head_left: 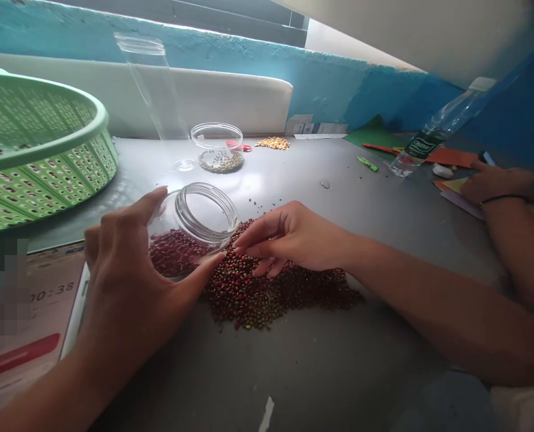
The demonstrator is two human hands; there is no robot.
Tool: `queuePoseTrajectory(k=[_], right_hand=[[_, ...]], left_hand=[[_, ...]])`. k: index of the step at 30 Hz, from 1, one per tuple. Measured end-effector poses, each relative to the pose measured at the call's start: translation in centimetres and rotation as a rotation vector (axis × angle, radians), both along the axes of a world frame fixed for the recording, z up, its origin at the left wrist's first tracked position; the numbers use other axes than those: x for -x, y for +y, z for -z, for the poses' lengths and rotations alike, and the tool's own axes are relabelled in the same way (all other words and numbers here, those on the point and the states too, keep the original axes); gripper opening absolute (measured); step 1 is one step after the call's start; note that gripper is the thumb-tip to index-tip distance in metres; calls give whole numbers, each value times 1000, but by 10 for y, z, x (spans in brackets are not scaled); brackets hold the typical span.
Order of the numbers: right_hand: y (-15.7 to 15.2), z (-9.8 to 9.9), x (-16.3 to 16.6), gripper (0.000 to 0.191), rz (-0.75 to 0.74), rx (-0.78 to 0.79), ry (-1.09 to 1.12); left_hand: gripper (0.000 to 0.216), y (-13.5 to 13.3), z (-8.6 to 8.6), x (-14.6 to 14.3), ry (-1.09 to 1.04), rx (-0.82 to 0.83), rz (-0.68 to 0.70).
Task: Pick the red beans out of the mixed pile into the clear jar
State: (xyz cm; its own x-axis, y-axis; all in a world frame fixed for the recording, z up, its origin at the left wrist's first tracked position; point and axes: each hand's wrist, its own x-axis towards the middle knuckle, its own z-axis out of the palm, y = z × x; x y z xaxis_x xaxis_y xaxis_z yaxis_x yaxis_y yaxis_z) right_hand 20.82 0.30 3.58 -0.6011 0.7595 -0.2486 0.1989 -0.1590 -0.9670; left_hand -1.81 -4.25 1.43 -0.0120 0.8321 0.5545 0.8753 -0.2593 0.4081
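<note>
The left hand (125, 273) curves in a wide clasp, fingers (141, 208) arched opposite its thumb (199, 277). The left forearm (53, 393) runs back below it. Just beside that thumb's tip, the right hand (303, 237) bends, thumb (269, 247) and forefinger (261, 228) close together; whether they meet is hard to tell. The right forearm (429, 297) slants off rightward.

clear glossy jar (180, 210), smooth shiny beans (244, 294), satin plastic basket (75, 171), smooth grey tabletop (321, 372)

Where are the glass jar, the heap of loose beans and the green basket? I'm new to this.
Glass jar (189, 222): head view, on its threaded neck.
Heap of loose beans (253, 294): head view, on its near side.
Green basket (64, 176): head view, on its perforated wall.
</note>
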Motion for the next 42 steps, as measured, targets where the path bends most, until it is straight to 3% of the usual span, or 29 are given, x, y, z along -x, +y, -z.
queuePoseTrajectory(k=[3, 6, 8, 10, 14, 16, 19, 23, 26, 31, 37, 40, 42], right_hand=[[-1, -3, 1, 19, 129, -125, 31], [-5, -11, 1, 22, 400, -425, 43], [-12, -18, 0, 19, 488, -609, -8], [-20, -24, -1, 17, 399, -724, -98], [-30, -28, -2, 17, 22, -904, -173], [-29, -28, -4, 18, 51, -960, -159], [-22, -30, -7, 20, 135, -911, -200], [-12, -26, -11, 14, -355, -810, -316], [-10, -19, -9, 23, -508, -786, -380], [-8, -13, -8, 25, -490, -739, -435], [-6, -13, -10, 20, -492, -798, -405], [-7, -14, -9, 22, -387, -766, -391], [-7, -13, -9, 22, -239, -647, -323]], left_hand=[[94, 0, 1, 1, 13, -5, 10], [90, 0, 2, 1, 77, -40, 74], [85, -1, 2, -1, 125, -77, 146], [82, -3, 1, -4, 159, -122, 214], [82, -6, 1, -8, 163, -158, 291], [83, -6, 0, -8, 113, -126, 267], [91, -3, -1, -4, -17, -42, 124], [95, -1, -3, -1, -97, -9, 2], [97, -1, -3, -2, -81, -11, 12], [92, -2, -2, -3, -64, -14, 39], [91, -3, -2, -4, -69, -5, 56], [92, -3, -3, -4, -76, 2, 49], [93, -2, -2, -4, -82, 9, 44]])
